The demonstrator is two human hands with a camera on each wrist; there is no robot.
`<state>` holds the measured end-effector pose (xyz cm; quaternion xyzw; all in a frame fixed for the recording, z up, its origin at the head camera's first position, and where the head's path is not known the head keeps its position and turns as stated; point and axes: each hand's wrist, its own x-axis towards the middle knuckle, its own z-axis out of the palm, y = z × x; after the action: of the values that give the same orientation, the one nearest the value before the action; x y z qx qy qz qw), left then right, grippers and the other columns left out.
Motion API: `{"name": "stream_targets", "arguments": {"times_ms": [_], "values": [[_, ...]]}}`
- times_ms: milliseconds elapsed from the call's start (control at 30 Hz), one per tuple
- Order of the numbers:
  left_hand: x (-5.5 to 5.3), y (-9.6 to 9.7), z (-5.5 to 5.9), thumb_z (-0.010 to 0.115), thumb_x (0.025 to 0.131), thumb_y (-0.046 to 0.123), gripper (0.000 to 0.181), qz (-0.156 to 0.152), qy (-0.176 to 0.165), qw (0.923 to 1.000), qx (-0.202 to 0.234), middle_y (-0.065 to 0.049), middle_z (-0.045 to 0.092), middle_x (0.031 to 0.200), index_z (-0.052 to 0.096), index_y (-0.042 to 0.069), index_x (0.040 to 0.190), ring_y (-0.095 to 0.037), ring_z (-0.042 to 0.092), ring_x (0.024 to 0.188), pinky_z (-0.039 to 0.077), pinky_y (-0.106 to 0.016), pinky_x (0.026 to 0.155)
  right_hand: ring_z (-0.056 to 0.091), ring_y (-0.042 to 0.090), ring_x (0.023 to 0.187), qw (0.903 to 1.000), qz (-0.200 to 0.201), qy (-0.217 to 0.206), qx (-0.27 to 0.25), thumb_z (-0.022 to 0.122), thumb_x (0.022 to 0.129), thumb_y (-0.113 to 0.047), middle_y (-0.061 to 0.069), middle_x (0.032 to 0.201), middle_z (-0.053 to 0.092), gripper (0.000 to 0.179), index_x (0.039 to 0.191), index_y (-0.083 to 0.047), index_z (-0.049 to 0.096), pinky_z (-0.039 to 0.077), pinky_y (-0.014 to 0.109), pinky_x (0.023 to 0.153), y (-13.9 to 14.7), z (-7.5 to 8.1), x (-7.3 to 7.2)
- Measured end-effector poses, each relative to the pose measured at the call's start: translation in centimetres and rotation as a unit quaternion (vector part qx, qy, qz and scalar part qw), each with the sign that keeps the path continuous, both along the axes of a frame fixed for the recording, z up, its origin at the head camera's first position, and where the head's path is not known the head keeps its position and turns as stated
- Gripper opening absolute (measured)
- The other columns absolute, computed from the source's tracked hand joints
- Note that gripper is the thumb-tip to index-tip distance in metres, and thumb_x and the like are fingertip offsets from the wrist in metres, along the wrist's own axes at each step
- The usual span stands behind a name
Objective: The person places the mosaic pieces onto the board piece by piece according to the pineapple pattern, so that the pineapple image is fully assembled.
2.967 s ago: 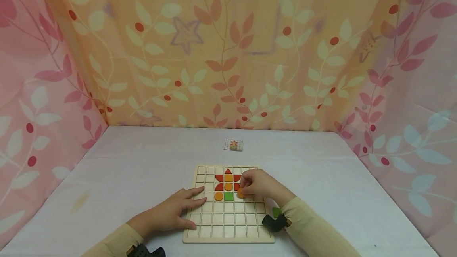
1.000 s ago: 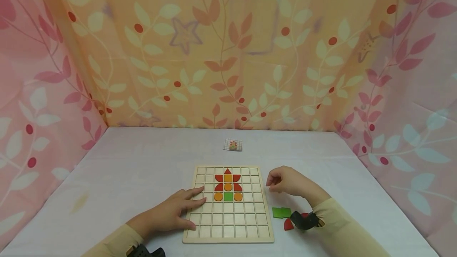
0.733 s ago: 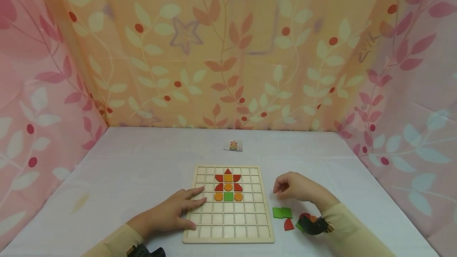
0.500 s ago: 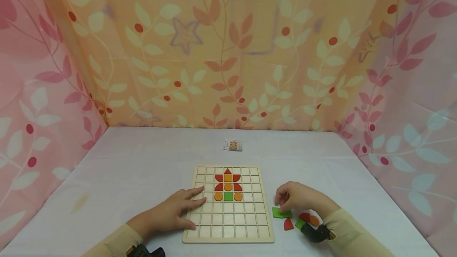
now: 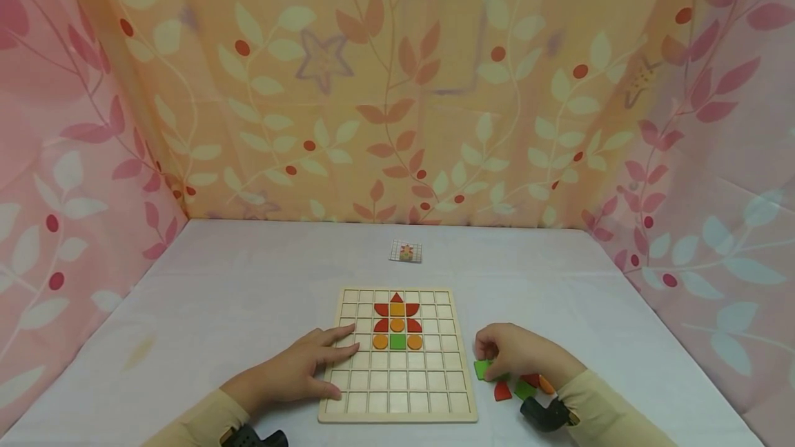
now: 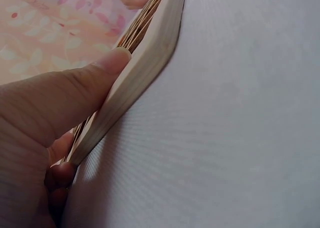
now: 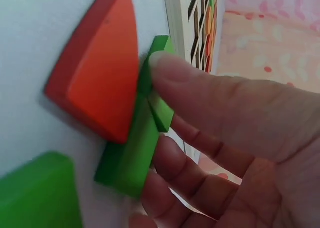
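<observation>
A wooden grid board point(image 5: 397, 402) lies on the table, with red, orange and green pieces set in its upper middle cells. My left hand point(image 5: 295, 371) rests on the board's left edge, fingers spread; in the left wrist view the thumb point(image 6: 107, 63) lies over the rim. To the right of the board, my right hand point(image 5: 522, 350) is down at two green square blocks point(image 5: 481, 370). In the right wrist view its thumb and curled fingers pinch one green block point(image 7: 160, 50), which touches the other green block point(image 7: 132, 158). The fingers partly hide both.
Beside the right hand lie a red quarter-round piece point(image 5: 502, 392), another green block point(image 5: 524, 390), a red piece point(image 5: 530, 380) and an orange disc point(image 5: 546, 384). A small pattern card point(image 5: 406, 252) lies behind the board. Patterned curtains point(image 5: 397, 88) surround the table.
An orange disc was set on the board right of the green square. My right hand then moved right and down to the loose green blocks and took hold of one. The left hand stayed put.
</observation>
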<state>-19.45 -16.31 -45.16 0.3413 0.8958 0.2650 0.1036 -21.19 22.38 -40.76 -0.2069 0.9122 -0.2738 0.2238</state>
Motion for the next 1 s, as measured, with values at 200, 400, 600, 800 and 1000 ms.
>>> {"name": "stream_targets", "arguments": {"times_ms": [200,400,600,800,1000], "values": [[0.0,0.1,0.0,0.06,0.072,0.062,0.075,0.002,-0.007,1.0,-0.001,0.004,0.019,0.151,0.04,0.03,0.138,-0.015,0.032,0.12,0.03,-0.045,0.098,0.048,0.015,0.067,0.9996,0.013,0.019,0.014,0.072,0.068,0.0,-0.003,0.068,0.05,0.023,0.072,-0.012,0.054,0.039,0.028,0.056,0.0,0.5,-0.1],[0.0,0.1,0.0,0.061,0.072,0.062,0.075,0.004,-0.007,1.0,-0.001,0.004,0.019,0.151,0.04,0.031,0.138,-0.015,0.032,0.12,0.03,-0.045,0.097,0.049,0.015,0.064,0.9998,0.007,0.017,0.011,0.068,0.073,0.0,-0.004,0.064,0.051,0.017,0.071,-0.012,0.056,0.038,0.028,0.056,0.1,1.0,-0.3],[0.0,0.1,0.0,0.06,0.072,0.062,0.075,0.007,-0.007,0.9999,-0.003,0.005,0.02,0.151,0.04,0.032,0.137,-0.016,0.031,0.121,0.03,-0.046,0.098,0.049,0.013,0.062,0.9991,-0.002,0.043,0.001,0.066,0.074,0.0,-0.004,0.064,0.052,0.016,0.072,-0.014,0.058,0.04,0.027,0.055,-0.7,1.9,-1.0],[0.0,0.1,0.0,0.061,0.072,0.062,0.074,0.007,-0.01,0.9999,-0.002,0.005,0.02,0.151,0.04,0.032,0.137,-0.016,0.031,0.121,0.03,-0.046,0.098,0.049,0.013,0.065,0.9971,0.016,0.064,-0.038,0.065,0.075,0.001,-0.004,0.067,0.053,0.014,0.075,-0.011,0.06,0.04,0.026,0.057,-2.8,2.4,-1.7],[0.0,0.0,0.0,0.061,0.072,0.061,0.075,0.002,-0.011,0.9999,0.003,0.003,0.02,0.151,0.04,0.029,0.138,-0.015,0.032,0.119,0.03,-0.044,0.097,0.05,0.013,0.067,0.9961,0.026,0.054,-0.065,0.067,0.078,-0.003,-0.005,0.069,0.054,0.011,0.078,-0.012,0.062,0.042,0.027,0.059,-5.8,2.0,-2.2]]}}
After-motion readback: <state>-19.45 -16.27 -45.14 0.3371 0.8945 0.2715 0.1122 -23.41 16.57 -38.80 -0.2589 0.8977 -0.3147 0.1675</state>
